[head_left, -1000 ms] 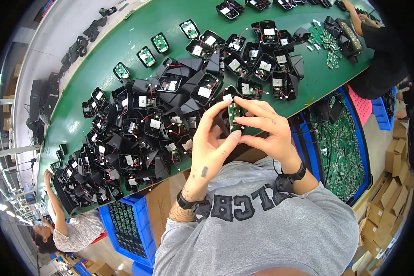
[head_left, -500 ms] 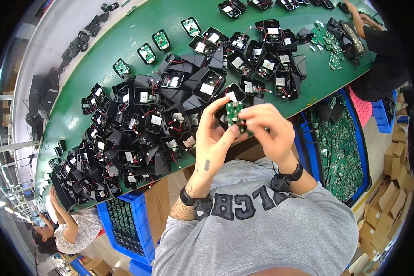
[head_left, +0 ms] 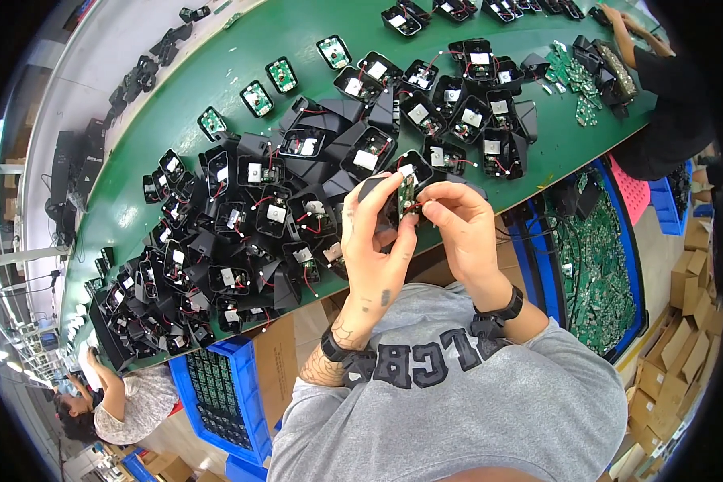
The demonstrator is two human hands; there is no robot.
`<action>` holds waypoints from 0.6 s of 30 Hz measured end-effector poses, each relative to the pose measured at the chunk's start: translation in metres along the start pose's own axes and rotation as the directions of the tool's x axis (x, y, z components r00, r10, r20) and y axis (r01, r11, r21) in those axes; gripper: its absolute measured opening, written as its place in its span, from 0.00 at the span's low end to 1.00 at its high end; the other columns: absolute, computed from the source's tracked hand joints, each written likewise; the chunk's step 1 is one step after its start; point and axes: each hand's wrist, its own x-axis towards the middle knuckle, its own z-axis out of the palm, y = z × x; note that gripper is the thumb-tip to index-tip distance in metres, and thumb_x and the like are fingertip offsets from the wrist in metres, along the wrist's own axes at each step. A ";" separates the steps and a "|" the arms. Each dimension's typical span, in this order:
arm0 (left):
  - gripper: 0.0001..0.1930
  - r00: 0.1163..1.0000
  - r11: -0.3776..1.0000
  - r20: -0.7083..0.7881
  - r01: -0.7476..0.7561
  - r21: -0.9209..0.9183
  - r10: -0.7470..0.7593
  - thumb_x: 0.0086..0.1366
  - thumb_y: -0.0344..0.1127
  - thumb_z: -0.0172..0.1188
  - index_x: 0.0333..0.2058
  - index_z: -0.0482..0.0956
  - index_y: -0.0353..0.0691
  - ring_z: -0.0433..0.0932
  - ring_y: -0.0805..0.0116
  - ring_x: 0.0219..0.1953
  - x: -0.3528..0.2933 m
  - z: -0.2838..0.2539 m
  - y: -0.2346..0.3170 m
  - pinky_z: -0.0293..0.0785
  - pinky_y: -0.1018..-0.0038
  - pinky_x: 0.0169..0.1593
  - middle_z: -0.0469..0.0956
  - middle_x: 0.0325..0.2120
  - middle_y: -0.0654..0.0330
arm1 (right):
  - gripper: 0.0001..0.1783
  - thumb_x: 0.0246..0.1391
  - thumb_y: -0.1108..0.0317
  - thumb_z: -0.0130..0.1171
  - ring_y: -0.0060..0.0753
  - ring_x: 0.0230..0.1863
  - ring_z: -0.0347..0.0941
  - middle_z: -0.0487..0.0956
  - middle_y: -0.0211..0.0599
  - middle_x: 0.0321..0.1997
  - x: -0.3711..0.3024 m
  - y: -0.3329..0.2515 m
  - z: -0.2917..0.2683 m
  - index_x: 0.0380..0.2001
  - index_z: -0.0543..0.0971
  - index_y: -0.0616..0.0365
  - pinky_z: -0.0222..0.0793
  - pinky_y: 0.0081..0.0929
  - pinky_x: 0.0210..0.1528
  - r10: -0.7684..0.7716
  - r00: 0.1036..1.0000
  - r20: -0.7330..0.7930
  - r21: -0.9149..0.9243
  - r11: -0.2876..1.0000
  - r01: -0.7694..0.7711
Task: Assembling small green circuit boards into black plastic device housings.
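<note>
My left hand grips a small green circuit board by its edges, fingers at the far end and thumb at the near end. The board is tilted and shows as a narrow strip. At its right side my right hand has thumb and forefinger pinched on a thin red and dark wire. Just beyond the fingers lies an open black plastic housing, partly covered by my left hand. Housings with white blocks and red wires crowd the table around it.
Several black housings holding green boards stand apart on the green table. Loose boards lie at the far right near a co-worker's hands. A blue-edged bin of boards stands right, a blue crate lower left.
The board has turned from showing its face to nearly edge-on. My right hand has gone from blurred motion over the board to a pinch on the wire beside it.
</note>
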 end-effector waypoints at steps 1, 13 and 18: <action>0.25 0.999 0.999 -0.020 -0.034 0.006 0.035 0.58 0.18 0.57 0.55 0.71 0.42 0.71 0.67 0.51 0.000 0.001 -0.002 0.81 0.81 0.41 0.61 0.54 0.56 | 0.09 0.51 0.80 0.61 0.24 0.35 0.76 0.79 0.34 0.37 0.000 0.000 0.001 0.38 0.79 0.65 0.73 0.22 0.41 0.000 1.000 0.001 0.000 1.000 0.000; 0.25 0.970 0.972 -0.097 -0.211 0.099 0.221 0.54 0.17 0.59 0.53 0.74 0.41 0.71 0.61 0.53 0.005 -0.001 -0.012 0.81 0.81 0.36 0.65 0.53 0.50 | 0.09 0.52 0.79 0.60 0.23 0.41 0.75 0.80 0.34 0.39 0.009 -0.010 0.003 0.39 0.81 0.64 0.71 0.22 0.45 0.066 0.996 0.060 -0.072 0.995 -0.061; 0.24 0.965 0.962 -0.092 -0.231 0.143 0.245 0.54 0.18 0.59 0.51 0.75 0.40 0.71 0.57 0.54 0.002 -0.003 -0.012 0.78 0.72 0.46 0.66 0.53 0.48 | 0.10 0.48 0.84 0.60 0.28 0.42 0.75 0.78 0.39 0.42 0.007 -0.015 0.002 0.36 0.82 0.67 0.71 0.23 0.48 0.098 0.989 0.114 -0.248 0.966 -0.067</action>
